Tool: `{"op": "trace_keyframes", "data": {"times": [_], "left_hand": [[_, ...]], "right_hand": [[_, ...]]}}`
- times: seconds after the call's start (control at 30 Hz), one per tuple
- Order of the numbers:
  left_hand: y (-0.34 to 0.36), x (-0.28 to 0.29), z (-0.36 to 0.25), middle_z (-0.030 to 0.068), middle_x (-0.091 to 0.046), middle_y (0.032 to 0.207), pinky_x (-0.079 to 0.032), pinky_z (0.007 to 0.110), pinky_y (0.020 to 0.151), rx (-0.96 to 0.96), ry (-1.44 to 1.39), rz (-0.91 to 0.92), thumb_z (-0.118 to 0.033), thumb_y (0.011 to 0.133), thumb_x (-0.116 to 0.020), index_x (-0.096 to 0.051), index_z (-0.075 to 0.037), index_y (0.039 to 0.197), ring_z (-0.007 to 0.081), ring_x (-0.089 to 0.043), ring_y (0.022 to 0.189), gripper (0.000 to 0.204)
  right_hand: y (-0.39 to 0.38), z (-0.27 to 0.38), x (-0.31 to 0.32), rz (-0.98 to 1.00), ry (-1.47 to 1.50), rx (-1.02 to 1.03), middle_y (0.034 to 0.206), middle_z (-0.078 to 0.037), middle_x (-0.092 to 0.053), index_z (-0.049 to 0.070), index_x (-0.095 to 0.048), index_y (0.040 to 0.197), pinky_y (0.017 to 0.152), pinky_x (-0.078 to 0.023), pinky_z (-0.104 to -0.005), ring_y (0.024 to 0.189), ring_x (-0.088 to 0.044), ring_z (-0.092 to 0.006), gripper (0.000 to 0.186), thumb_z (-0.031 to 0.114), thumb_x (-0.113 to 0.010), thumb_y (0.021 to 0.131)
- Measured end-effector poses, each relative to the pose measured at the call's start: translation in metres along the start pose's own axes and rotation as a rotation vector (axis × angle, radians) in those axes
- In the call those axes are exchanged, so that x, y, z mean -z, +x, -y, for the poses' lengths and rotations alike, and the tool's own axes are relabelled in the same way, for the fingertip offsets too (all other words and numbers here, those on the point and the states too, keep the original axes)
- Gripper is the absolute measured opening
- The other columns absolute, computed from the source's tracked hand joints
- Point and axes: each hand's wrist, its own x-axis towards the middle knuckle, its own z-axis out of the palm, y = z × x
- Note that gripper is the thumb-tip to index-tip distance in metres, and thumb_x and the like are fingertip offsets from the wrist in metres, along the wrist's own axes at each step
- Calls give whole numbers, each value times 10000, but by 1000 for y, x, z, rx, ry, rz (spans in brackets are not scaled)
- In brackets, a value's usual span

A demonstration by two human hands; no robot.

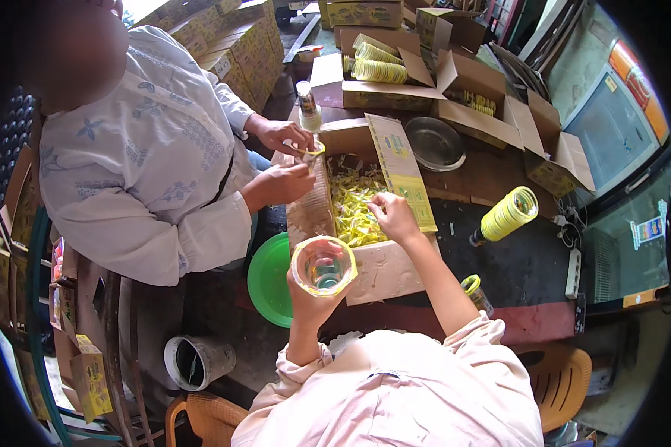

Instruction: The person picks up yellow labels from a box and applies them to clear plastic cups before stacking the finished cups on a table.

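My left hand [309, 307] is wrapped round a clear plastic cup [325, 277] with a yellow rim, its mouth turned up towards me. Small yellow-and-white sachets [359, 227] fill much of an open cardboard box [384, 274] just beyond the cup. Over these sachets is my right hand [397, 216], thumb and fingers drawn together in a pinch; whatever sits between the fingertips is too small to make out. Across from me at the left, a co-worker's two hands [287, 179] hold another yellow-rimmed cup [317, 149] beside the box.
A stack of yellow-rimmed cups [508, 214] lies right of the box, with a shorter stack [476, 290] near my right forearm. A green basin [267, 281] is at the left. Behind are a round metal tray [434, 143] and open cartons [391, 95] of stacked cups.
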Motion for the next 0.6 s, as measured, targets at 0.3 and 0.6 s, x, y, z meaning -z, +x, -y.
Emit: {"op": "trace_keyframes", "data": {"times": [0.3, 0.6], "left_hand": [[-14, 35, 8, 63, -576, 954, -477, 259, 727, 65, 42, 21, -43, 597, -791, -491, -41, 1077, 134, -584, 831, 566], [-13, 41, 27, 83, -508, 1107, -447, 286, 803, 27, 112, 92, -4, 676, -722, -398, -43, 1203, 165, -528, 1009, 619]], "right_hand": [[-22, 12, 4, 15, -99, -72, 933, -82, -598, 58, -665, 816, 670, -470, -335, 774, -590, -217, 113, 119, -678, 721], [-54, 68, 0, -108, 292, -115, 945, -111, -593, 16, -601, 1035, 611, -470, -272, 615, -566, -164, 297, 54, -668, 748]]}}
